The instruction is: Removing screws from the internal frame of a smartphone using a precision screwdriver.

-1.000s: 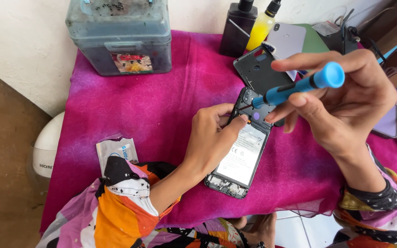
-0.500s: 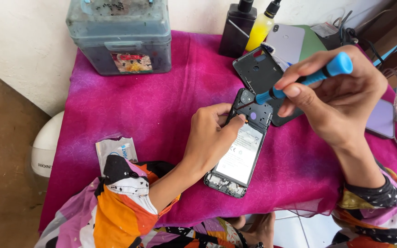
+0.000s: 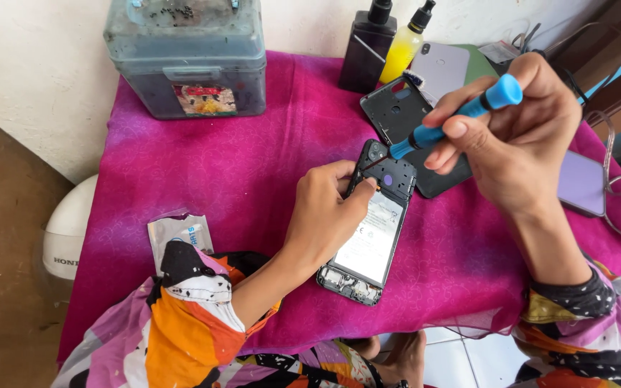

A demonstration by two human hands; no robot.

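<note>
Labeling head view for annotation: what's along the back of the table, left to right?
Grey plastic box → black bottle → yellow bottle → lilac phone back cover → right hand holding the blue screwdriver.

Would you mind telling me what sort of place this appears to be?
Probably a small phone-repair table: an opened black smartphone with its back removed lies on a magenta cloth, the right hand works a blue-handled screwdriver at it, and a grey plastic parts box stands behind.
</note>
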